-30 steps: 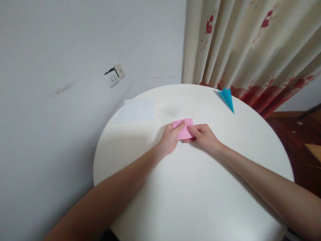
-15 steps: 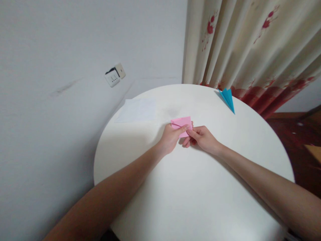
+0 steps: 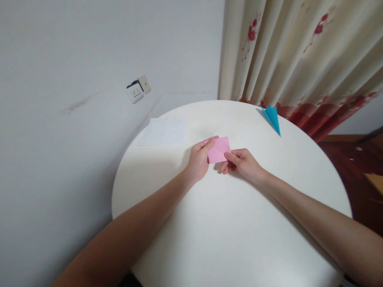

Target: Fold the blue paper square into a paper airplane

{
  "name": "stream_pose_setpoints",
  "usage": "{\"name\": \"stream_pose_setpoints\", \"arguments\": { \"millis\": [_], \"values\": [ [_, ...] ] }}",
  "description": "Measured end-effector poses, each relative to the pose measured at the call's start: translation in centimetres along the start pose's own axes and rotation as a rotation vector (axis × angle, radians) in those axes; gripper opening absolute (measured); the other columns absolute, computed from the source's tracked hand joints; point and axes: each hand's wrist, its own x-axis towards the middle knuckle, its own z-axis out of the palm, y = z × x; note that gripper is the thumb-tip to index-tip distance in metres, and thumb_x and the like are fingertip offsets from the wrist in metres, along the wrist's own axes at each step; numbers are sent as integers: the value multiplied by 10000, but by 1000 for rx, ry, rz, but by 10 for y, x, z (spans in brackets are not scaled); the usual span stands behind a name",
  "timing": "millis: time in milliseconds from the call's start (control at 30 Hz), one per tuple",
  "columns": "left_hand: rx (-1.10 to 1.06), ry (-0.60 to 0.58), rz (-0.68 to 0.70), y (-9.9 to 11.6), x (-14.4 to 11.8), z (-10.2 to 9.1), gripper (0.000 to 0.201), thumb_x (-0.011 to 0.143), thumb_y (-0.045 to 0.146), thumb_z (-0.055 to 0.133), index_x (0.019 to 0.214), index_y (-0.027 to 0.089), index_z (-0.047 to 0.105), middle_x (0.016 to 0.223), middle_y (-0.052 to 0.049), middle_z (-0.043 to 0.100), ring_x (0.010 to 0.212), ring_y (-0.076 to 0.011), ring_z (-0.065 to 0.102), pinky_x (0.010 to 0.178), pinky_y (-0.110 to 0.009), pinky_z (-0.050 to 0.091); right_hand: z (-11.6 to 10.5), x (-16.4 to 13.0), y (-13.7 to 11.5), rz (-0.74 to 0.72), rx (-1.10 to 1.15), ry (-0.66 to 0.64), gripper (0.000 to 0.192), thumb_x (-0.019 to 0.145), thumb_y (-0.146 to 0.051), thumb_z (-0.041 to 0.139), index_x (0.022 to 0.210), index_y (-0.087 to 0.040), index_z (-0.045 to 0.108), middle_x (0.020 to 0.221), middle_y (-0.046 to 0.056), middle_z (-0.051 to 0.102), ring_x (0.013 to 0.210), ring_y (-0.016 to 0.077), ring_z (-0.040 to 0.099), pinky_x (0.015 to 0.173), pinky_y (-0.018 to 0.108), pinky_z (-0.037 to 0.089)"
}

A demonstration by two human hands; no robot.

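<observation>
A folded pink paper (image 3: pixel 220 149) is held just above the round white table (image 3: pixel 233 223), near its middle. My left hand (image 3: pixel 199 159) grips the paper's left edge, with the thumb laid along its top left corner. My right hand (image 3: pixel 242 163) pinches the lower right corner between thumb and fingers. A crease runs across the visible pink face.
A blue folded paper plane (image 3: pixel 271 116) lies at the table's far right edge. A white sheet (image 3: pixel 164 130) lies flat at the far left of the table. A flowered curtain (image 3: pixel 299 59) hangs behind, and a wall socket (image 3: pixel 137 91) sits on the grey wall at left.
My left thumb has slid from the paper's lower middle up to its top left corner. The paper has tilted and shows a smoother face. My right hand has barely moved.
</observation>
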Motion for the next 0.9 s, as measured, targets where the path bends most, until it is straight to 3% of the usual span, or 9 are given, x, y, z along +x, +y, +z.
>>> {"name": "stream_pose_setpoints", "arguments": {
  "millis": [233,367,500,700,800,900],
  "values": [
    [57,29,26,0,4,-6,462,708,482,849,1000,139,746,880,-67,739,746,-167,662,697,-296,502,-4,0,-4,-12,-37,5,606,794,-740,653,677,-148,706,683,133,755,548,168,653,514,275,399],
    [179,-38,70,0,5,-9,451,667,427,886,981,121,776,884,-87,761,773,-181,686,782,-332,535,-20,6,-8,-90,-139,151,605,787,-754,649,687,-159,698,635,106,728,533,164,609,518,289,415],
    [262,-147,-32,0,1,-9,453,692,405,876,1013,100,778,943,-125,775,842,-219,720,875,-389,546,-35,11,-9,-152,-241,285,598,782,-759,635,617,-184,633,539,53,662,477,138,523,488,279,400],
    [346,-242,-127,-1,1,-12,461,678,453,876,954,95,785,928,-134,783,819,-243,727,807,-369,548,-31,8,-5,-125,-301,65,552,840,-669,624,577,-185,592,525,21,618,491,123,498,493,262,372],
    [354,-226,-118,-4,2,-12,476,654,449,894,951,94,782,913,-133,783,808,-241,729,798,-364,549,-27,10,-3,-141,-268,133,536,818,-659,654,581,-182,594,532,8,594,500,119,490,497,265,369],
    [301,-145,-49,-7,3,-11,481,655,450,893,960,98,775,919,-126,782,831,-238,727,805,-364,553,-25,12,-2,-129,-175,255,489,790,-651,694,716,-169,659,577,7,624,498,115,496,492,262,369]
  ]
}}
